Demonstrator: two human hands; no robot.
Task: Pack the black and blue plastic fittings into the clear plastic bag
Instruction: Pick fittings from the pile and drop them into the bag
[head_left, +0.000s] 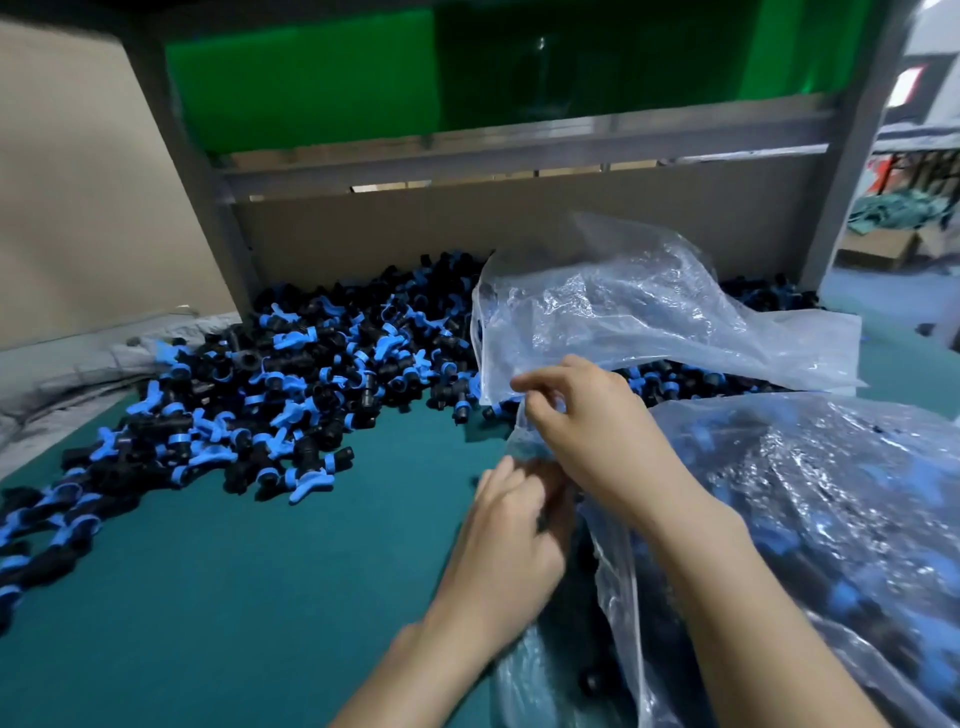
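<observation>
The clear plastic bag (649, 312), seemingly empty, drapes over the heaped fittings (260, 384), its near edge pinched by the right hand (587, 431) and gripped lower by the left hand (509, 540) — a filled bag (831, 519) sits at right, but many fittings lie loose on the green table (234, 597).

No readable text, label, brand or number on the clear bag (649, 312), the fittings (291, 374), the cardboard (78, 182) or the green panel (311, 78)
</observation>
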